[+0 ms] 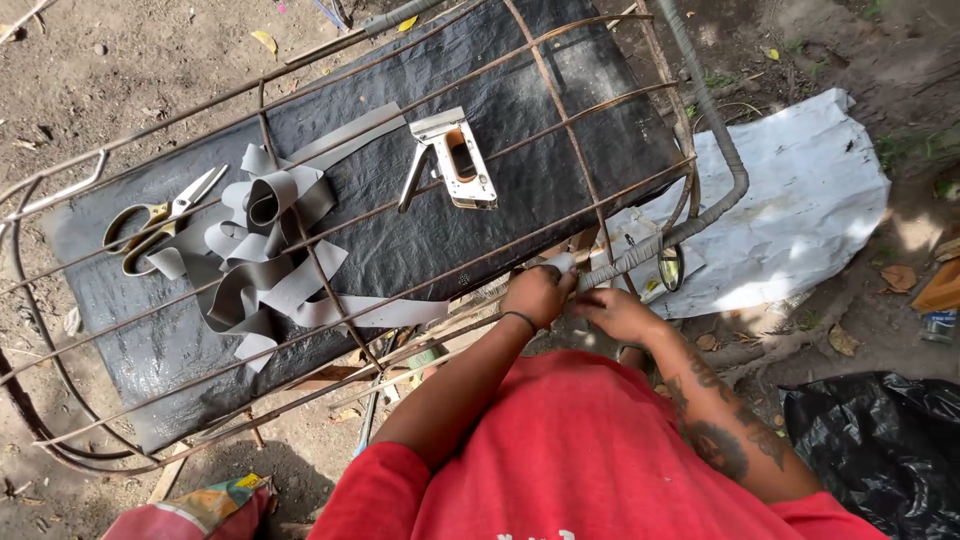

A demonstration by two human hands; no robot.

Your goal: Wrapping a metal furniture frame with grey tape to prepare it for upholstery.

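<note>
A rusty metal rod frame (560, 130) lies over a black padded board (520, 120). Grey strap is wound around the frame's right rim (712, 120). My left hand (537, 294) pinches the grey strap's end (562, 263) at the frame's near corner. My right hand (617, 312) rests just beside it, fingers on the wrapped rod (630, 262). A loose bundle of grey strap (262, 250) lies on the board, with scissors (160, 222) to its left and a metal staple gun (455, 160) near the middle.
A white sheet (800, 200) lies on the dirt to the right, a black plastic bag (880, 440) at lower right. A tape roll (670, 268) sits by the frame's corner. A coloured sack (200, 510) lies at the bottom left. Dry leaves dot the ground.
</note>
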